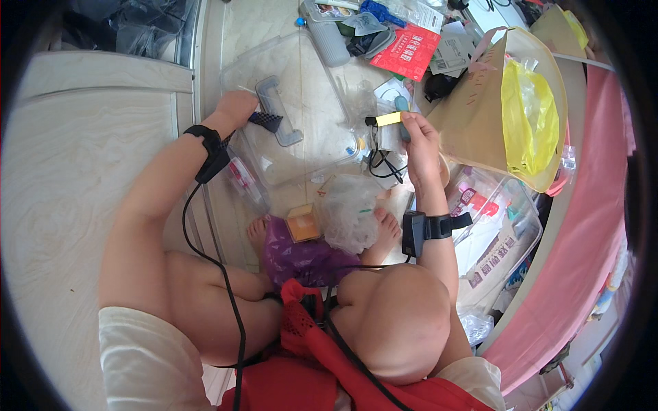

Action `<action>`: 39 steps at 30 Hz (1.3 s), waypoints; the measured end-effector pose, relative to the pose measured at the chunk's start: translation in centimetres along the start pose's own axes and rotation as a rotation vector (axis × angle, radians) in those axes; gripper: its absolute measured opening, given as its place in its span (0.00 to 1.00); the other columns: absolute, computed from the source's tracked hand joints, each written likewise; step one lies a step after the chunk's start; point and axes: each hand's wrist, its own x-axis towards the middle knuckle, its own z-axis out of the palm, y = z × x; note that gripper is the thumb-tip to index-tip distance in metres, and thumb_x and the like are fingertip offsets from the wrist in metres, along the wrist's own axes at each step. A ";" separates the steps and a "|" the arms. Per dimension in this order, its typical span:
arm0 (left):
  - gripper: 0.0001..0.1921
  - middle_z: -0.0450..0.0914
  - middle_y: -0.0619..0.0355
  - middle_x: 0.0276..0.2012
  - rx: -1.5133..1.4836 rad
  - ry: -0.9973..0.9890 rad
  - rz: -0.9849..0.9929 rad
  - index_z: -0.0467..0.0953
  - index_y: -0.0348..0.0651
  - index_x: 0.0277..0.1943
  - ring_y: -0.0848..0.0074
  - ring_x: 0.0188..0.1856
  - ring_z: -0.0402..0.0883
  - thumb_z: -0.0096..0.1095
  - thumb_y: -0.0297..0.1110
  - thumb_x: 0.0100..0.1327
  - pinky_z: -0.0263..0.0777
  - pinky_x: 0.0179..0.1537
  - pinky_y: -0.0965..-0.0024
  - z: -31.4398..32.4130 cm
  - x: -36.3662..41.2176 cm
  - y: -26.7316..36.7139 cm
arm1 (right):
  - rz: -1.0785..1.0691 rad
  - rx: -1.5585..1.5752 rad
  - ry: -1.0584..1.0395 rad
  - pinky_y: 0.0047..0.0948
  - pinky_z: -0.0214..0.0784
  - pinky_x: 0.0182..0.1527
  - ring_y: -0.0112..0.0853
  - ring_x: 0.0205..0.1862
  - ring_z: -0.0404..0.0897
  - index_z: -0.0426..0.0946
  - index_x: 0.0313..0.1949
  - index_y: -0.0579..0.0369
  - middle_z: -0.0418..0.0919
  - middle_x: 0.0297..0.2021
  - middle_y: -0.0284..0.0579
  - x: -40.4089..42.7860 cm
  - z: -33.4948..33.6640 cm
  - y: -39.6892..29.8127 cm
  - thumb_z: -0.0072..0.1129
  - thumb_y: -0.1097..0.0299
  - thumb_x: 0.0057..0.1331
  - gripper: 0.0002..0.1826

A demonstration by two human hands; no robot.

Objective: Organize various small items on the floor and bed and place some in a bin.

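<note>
My left hand (237, 109) is closed on a dark patterned cloth piece (267, 121) over the left part of a clear plastic lid or box (308, 159). Beside it on the clear plastic lies a grey handle-like piece (279, 110). My right hand (419, 136) pinches a yellow strip (389, 119) with a black end, raised over papers and a coiled black cable (383, 167). Between my feet are a crumpled clear plastic bag (349, 213), a purple plastic bag (308, 262) and a small orange-and-gold box (303, 223).
To the right stand a large paper bag (473, 113) holding a yellow plastic bag (534, 118), and a clear bin (534, 226) of papers. A red packet (408, 51) lies among clutter ahead. A pale wooden panel (92, 205) borders the left.
</note>
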 end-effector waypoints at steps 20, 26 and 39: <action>0.18 0.77 0.58 0.42 -1.944 -0.310 0.304 0.72 0.37 0.47 0.78 0.44 0.75 0.66 0.31 0.53 0.68 0.47 0.74 -13.9 1.5 10.4 | -0.201 -0.216 -0.106 0.14 0.49 0.25 0.12 0.23 0.58 0.77 0.31 0.58 0.67 0.21 0.23 -0.2 1.4 -1.7 0.53 0.67 0.62 0.08; 0.15 0.78 0.60 0.39 -1.901 -0.109 0.296 0.74 0.37 0.45 0.82 0.40 0.76 0.65 0.29 0.54 0.69 0.43 0.77 -14.9 1.8 11.9 | -0.060 0.000 -0.143 0.14 0.49 0.25 0.12 0.23 0.59 0.76 0.32 0.59 0.68 0.21 0.23 0.3 2.5 -2.5 0.52 0.67 0.64 0.09; 0.13 0.79 0.60 0.36 -2.365 -0.135 0.149 0.74 0.35 0.43 0.83 0.35 0.78 0.64 0.25 0.54 0.72 0.38 0.78 -19.3 0.9 16.7 | 0.070 0.082 0.009 0.14 0.57 0.29 0.14 0.25 0.65 0.76 0.35 0.59 0.73 0.25 0.28 -1.0 1.6 -8.9 0.48 0.65 0.67 0.11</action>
